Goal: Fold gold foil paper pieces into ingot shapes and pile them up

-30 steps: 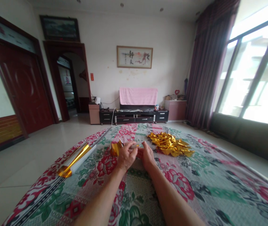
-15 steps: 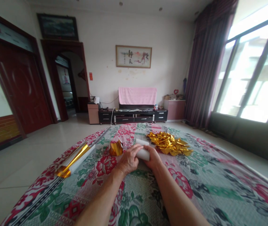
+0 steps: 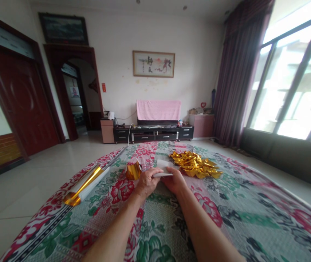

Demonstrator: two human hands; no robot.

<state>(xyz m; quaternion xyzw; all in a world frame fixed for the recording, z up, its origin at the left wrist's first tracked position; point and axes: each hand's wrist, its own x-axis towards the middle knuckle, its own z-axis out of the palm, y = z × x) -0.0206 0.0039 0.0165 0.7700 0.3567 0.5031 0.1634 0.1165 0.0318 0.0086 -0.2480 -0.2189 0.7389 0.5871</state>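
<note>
A white sheet of paper lies between my hands at the middle of the patterned cloth, its near edge turned up into a thin folded strip. My left hand grips the left end of that fold, thumb and fingers pinched together. At the right end, my right hand is closed on the same paper. Whether the underside is gold is hidden. A small curved gold foil piece stands to the left of my left hand. Beyond my right hand is a heap of folded gold foil pieces.
Partly curled gold and white sheets lie near the left edge of the flowered cloth. A low black TV cabinet with a pink cloth above it stands by the far wall. A curtained window is on the right.
The near part of the paper, a rounded white curl before, is now pressed down to a thin flat fold. Both hands remain on it. The view has shifted slightly.
</note>
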